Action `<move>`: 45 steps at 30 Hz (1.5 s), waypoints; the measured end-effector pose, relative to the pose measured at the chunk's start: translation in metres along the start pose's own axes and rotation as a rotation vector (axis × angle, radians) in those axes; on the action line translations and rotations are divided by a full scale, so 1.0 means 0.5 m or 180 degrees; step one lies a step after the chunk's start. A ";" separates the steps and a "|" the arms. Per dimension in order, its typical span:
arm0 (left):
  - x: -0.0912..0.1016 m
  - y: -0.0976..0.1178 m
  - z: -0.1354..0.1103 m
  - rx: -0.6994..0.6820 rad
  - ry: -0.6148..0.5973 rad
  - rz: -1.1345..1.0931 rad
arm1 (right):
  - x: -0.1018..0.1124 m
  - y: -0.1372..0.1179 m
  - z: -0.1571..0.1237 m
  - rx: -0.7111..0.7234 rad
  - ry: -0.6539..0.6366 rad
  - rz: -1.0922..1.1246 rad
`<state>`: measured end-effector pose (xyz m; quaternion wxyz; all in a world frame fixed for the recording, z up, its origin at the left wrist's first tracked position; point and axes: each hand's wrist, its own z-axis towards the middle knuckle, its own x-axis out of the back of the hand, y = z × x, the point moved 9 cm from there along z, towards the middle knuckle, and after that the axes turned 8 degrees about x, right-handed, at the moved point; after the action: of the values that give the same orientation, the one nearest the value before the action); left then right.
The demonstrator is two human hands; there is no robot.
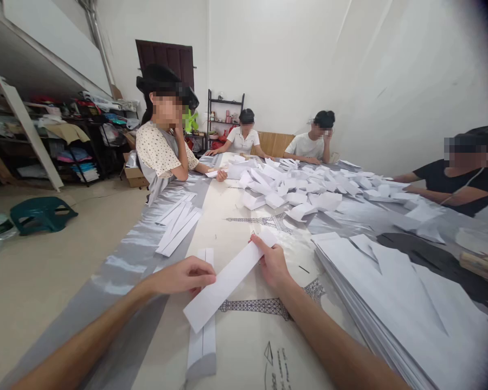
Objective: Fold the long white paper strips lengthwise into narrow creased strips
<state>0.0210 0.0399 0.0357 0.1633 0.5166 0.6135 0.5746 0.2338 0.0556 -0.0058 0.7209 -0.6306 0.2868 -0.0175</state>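
A white folded paper strip slants across the space between my two hands. My right hand pinches its upper end, thumb on top and fingers behind. At the strip's left edge, my left hand is closed with bent fingers; the fingertips meet the paper there and are partly hidden by it. Below this strip lies another folded paper strip, running lengthwise on the table with a crease down its middle.
Folded strips lie at the table's left side. A stack of white paper sheets stands right of my arm. A heap of folded papers covers the far table. Several people sit or stand around it; a green stool is on the floor.
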 end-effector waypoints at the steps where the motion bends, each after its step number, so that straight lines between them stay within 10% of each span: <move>1: -0.001 0.014 0.005 -0.0085 0.0193 0.0051 | -0.012 0.004 -0.007 -0.0018 -0.0075 -0.0035; 13: -0.011 0.030 0.056 -0.0278 0.0961 -0.0476 | -0.083 0.032 -0.063 -0.0165 -0.0820 -0.0386; 22: -0.002 0.020 0.043 -0.0262 0.1504 0.0088 | 0.020 -0.026 0.030 0.0143 -0.0246 -0.0184; 30: 0.051 -0.013 0.022 -0.0105 0.2457 -0.0420 | -0.146 0.014 -0.101 -0.0012 -0.2049 -0.0729; 38: 0.004 -0.004 0.050 -0.0277 0.1481 -0.0619 | -0.088 0.002 -0.052 0.0447 -0.1216 -0.0740; 45: 0.005 -0.002 0.045 -0.0362 0.1643 -0.0450 | -0.072 -0.010 -0.050 0.0621 -0.0826 -0.0698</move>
<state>0.0376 0.0544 0.0295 0.0700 0.2989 0.6360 0.7080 0.1943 0.0459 0.0119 0.8033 -0.5823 0.1180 -0.0421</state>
